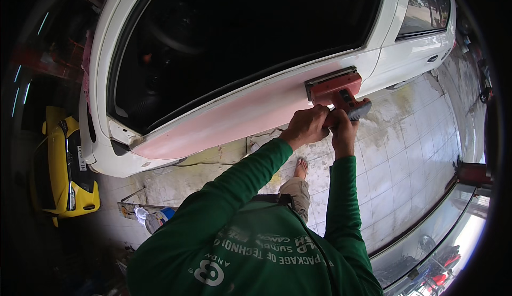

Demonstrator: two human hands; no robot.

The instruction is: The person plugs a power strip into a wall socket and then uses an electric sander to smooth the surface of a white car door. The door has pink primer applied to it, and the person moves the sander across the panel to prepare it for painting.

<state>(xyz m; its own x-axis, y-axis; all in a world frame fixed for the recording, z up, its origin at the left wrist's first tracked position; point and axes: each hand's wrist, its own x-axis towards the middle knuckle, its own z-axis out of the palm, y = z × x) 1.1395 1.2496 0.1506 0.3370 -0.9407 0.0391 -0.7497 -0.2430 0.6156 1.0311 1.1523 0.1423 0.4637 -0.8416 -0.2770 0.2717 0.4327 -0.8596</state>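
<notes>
A red power sander [332,89] with a black handle is pressed flat against the car door [229,112], at the far end of a broad pink patch on its white paint. Wrapped round the sander's handle is my right hand [344,128]. My left hand [308,127] is closed at the near side of the same tool, close beside the right one; its fingertips are partly hidden. Both arms, in green sleeves, reach forward to the door. The sander's pad lies just below the dark window [256,29].
A yellow car [58,168] stands at the left. Near my left side are a bucket [158,219] and a low stand [128,209]. A dark cable [205,163] runs along the stained tile floor [394,163]. Glass panels [426,237] stand at the lower right.
</notes>
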